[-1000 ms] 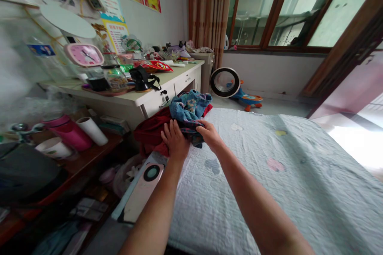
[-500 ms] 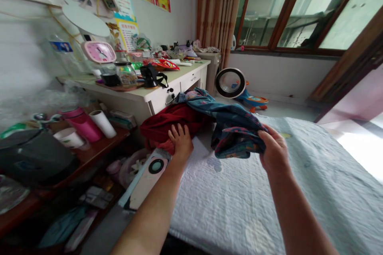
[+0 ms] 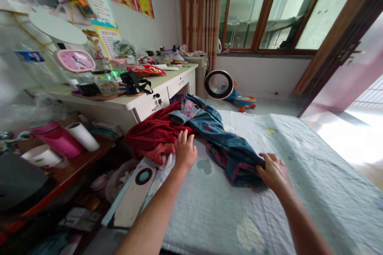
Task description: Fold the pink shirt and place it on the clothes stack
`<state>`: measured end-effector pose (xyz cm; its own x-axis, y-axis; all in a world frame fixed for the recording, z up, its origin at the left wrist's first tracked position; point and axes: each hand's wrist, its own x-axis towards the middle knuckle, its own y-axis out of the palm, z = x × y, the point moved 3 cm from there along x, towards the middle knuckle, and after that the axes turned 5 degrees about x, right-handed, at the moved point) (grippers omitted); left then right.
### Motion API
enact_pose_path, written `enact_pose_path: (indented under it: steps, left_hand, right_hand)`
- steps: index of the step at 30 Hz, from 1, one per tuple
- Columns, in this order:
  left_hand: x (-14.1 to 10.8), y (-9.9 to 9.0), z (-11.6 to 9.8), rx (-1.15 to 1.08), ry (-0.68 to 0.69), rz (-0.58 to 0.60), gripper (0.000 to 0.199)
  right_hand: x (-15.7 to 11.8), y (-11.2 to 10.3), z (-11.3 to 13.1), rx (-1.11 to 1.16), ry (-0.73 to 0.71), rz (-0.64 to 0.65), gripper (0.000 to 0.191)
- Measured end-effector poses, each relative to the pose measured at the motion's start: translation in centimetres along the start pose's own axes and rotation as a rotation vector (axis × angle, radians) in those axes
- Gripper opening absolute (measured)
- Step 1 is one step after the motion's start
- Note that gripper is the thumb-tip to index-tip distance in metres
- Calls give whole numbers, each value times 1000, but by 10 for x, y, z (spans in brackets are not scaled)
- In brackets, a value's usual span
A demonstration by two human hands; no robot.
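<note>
A blue denim garment with floral patches [image 3: 221, 135] lies stretched over the bed, its far end resting on a heap of red cloth [image 3: 152, 127]. My right hand [image 3: 275, 171] is closed on the near right end of the denim garment, low over the sheet. Fingers apart, my left hand [image 3: 185, 151] hovers by the right edge of the red cloth; whether it touches the cloth I cannot tell. Below the red heap is a salmon-coloured cloth [image 3: 155, 151].
A pale box with a dark ring [image 3: 143, 176] lies at the bed's left edge. The bed [image 3: 215, 219] has a light blue quilted cover. Beyond stands a cluttered desk [image 3: 119, 101] with a pink clock [image 3: 74, 60]. A shelf at left holds a pink bottle [image 3: 56, 137].
My right hand has lowered the denim garment's near end onto the bed. The garment is more spread out, and its far end shows more. The view has turned right.
</note>
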<state>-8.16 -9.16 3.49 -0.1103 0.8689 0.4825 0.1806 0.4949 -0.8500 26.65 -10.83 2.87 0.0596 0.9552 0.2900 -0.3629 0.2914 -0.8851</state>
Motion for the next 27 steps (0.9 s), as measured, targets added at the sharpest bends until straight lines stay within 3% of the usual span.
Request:
enact_pose_path:
  steps: [3,6,8,13,19,23,27]
  left_hand:
    - [-3,22,-26,-193,42,133,44]
    - [-8,44,-45,-289,-1,288,40]
    - [-15,53,-54,-287,-10,323,42]
    - [-28,59,-63,-284,46,241,52]
    - [-21,60,-59,-538,13,252,33]
    - [-14,54,-50,-846,-184,230,21]
    - [-10,48,-37,-1137,-375,155,11]
  right_hand:
    - [-1,16,24,50,-147,-45,60]
    - [-4,34,36,107,-210,32,57]
    - [-6,41,36,103,-189,52,53]
    - [-7,43,31,134,-160,32,49]
    - [-4,40,27,257,-111,10,33]
    - [0,35,19,423,-45,-68,31]
    - [4,25,3,587,151,-255,39]
